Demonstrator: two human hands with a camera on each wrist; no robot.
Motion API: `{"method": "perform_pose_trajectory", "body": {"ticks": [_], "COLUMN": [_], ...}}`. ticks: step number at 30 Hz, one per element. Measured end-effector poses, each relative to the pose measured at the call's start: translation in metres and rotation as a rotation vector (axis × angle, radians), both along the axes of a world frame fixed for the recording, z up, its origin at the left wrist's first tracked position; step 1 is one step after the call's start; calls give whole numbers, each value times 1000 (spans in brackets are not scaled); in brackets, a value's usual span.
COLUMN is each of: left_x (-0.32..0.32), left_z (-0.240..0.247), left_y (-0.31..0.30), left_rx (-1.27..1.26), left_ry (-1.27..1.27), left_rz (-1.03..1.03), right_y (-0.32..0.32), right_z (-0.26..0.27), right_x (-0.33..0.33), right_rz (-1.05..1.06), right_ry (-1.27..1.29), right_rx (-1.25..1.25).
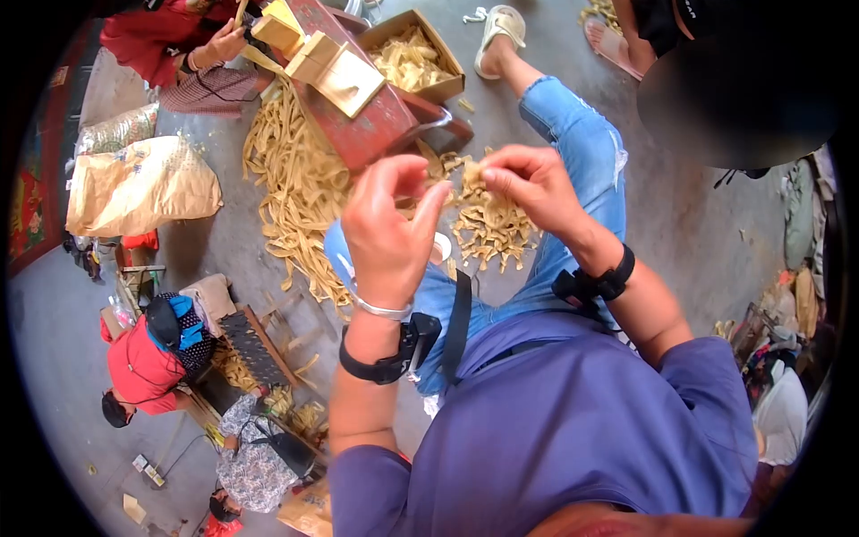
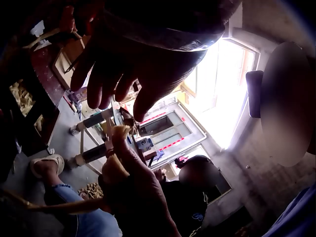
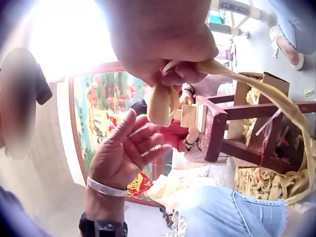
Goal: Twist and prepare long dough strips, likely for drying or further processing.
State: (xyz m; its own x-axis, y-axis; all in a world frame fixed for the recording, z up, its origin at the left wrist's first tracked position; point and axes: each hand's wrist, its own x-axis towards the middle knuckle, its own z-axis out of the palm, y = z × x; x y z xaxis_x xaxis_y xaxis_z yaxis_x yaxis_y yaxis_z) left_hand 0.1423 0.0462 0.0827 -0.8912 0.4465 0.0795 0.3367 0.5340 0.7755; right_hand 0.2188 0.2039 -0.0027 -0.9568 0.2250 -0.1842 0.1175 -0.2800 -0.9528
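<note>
My right hand pinches a long, flat tan strip between thumb and fingers, above my lap. A wide folded part of the strip hangs below those fingers in the right wrist view, and its long tail trails off to the right. My left hand, with a silver bangle at the wrist, is raised beside it. In the right wrist view its fingers are spread, with nothing in the palm. Below my hands lies a heap of short tan pieces on the floor. Long loose strips are piled to its left.
A red wooden bench stands ahead, bearing a wooden block. Behind it is a cardboard box of tan pieces. A person in red sits at upper left. Brown paper sacking and other seated people are on the left.
</note>
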Motion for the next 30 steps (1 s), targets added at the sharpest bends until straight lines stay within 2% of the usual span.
{"method": "perform_pose_trajectory", "body": {"ticks": [2, 3, 4, 6, 7, 11, 12, 14, 16, 18, 21, 24, 25, 28, 30], "left_x": [4, 4, 6, 8, 12, 30, 34, 44, 49, 48, 50, 56, 58, 67, 73], "left_z": [-12, -23, -31, -36, -34, -37, -39, -38, -38, -28, -12, -6, -9, -28, -36], "left_y": [-2, -4, -2, -3, -2, -2, -3, -1, -1, -5, -8, -7, -5, -12, -10], "left_rx": [106, 153, 233, 213, 189, 167, 177, 207, 219, 52, -96, -14, 53, 57, 107], "left_ry": [-439, -656, -768, -908, -756, -224, -109, -227, -247, 21, 280, 230, 129, 84, 115], "left_rz": [43, -5, -67, -82, -52, 17, 24, 111, 130, -31, -229, -197, -97, 16, 17], "right_y": [3, 1, -2, -9, -10, -11, -11, -12, -12, -11, 1, 1, -5, -9, -11], "right_z": [8, 11, 13, 16, 18, 21, 19, 17, 21, 35, 35, 39, 36, 35, 25], "right_x": [-3, -5, -6, -5, -4, 5, 8, 15, 21, 28, 37, 45, 49, 52, 53], "right_rz": [-38, -50, -61, -135, -174, -246, -229, -197, -34, 94, 274, 286, 228, 138, 159], "right_ry": [19, 58, 95, 120, 130, -38, -20, 16, 164, 20, 64, 134, 61, -203, -207], "right_rx": [-7, -6, -5, 64, 102, -3, 94, 289, 403, 232, 432, 170, -63, -563, -629]}}
